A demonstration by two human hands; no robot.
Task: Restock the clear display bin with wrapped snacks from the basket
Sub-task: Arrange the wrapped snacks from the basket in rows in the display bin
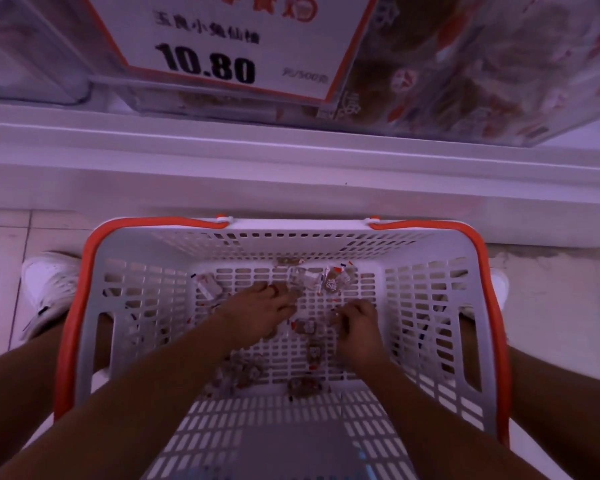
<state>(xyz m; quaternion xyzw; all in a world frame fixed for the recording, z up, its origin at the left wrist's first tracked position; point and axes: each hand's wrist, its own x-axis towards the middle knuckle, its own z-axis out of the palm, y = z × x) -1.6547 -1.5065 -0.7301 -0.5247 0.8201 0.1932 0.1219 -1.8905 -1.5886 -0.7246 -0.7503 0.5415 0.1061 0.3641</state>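
Head view: both hands (262, 315) (357, 327) gather snacks (333, 282) in basket (84, 271).

Basket (426, 306) open above, slatted walls on every side, shelf ledge (291, 143) beyond

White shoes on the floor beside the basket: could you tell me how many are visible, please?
2: one white shoe left of the white slotted plastic basket, another right of it, mostly hidden by the wall.

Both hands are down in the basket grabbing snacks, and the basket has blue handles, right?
Not quite. The head view shows both hands, left hand and right hand, down in the basket among the wrapped snacks, but the handles are orange, not blue.
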